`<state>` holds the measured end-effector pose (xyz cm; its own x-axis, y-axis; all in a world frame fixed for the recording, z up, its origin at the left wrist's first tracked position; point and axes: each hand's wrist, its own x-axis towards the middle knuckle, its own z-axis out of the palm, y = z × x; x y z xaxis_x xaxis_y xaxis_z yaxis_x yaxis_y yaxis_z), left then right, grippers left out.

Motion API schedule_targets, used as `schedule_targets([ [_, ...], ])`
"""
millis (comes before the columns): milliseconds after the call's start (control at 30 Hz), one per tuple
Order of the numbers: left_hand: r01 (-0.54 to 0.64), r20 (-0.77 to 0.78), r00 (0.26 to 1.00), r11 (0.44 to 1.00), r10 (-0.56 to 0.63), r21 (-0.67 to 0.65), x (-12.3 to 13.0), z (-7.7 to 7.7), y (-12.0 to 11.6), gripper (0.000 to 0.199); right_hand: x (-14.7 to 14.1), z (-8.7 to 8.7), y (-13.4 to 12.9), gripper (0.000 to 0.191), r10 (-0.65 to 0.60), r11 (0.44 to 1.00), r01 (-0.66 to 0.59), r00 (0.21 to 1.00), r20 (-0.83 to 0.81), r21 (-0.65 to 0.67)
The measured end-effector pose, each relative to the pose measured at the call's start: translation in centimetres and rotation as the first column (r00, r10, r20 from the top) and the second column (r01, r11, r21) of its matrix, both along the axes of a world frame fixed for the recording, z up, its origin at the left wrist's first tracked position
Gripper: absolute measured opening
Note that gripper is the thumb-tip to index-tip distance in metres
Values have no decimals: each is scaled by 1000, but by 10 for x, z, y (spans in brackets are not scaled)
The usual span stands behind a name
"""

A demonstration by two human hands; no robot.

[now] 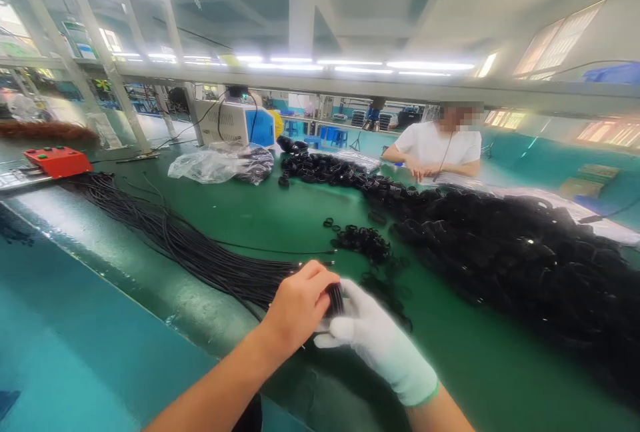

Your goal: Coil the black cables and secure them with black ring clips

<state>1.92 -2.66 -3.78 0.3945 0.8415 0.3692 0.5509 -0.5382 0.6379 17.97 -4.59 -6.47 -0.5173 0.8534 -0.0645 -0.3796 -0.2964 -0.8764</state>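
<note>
My bare left hand [301, 300] is closed on one side of a coiled black cable [335, 300]. The white-gloved right hand [367, 329] grips the same coil from the other side, its thumb and fingers bent around it. The two hands meet over the green tabletop, and parts of the coil are hidden by the fingers. Just left of my hands lies a long bundle of loose black cables [200, 245], with small metal tips at the near end. A small heap of black rings [363, 242] sits beyond my right hand.
A large mound of coiled black cables [500, 252] covers the right side of the green table [260, 209]. At the back are a clear plastic bag [210, 164] and a white-and-blue machine [233, 124]. A red control box [59, 161] stands far left. Across the table sits another person [440, 145].
</note>
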Motion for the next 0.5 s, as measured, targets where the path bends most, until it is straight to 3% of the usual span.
schedule_targets([
  [133,-110,64,992,994,108,28,6,-12,-2,33,-6,-1,-4,58,59,997,-63,992,-109,-41],
  [267,-153,69,985,987,156,-38,9,-2,4,30,-4,-6,-3,53,70,993,-85,981,-183,-78],
  [367,-58,39,997,976,67,-210,3,17,13,21,2,-13,-1,43,84,982,-129,950,-301,-135],
  [500,101,155,987,926,-48,-363,-13,34,19,24,8,-15,0,51,110,968,-193,900,-421,-160],
])
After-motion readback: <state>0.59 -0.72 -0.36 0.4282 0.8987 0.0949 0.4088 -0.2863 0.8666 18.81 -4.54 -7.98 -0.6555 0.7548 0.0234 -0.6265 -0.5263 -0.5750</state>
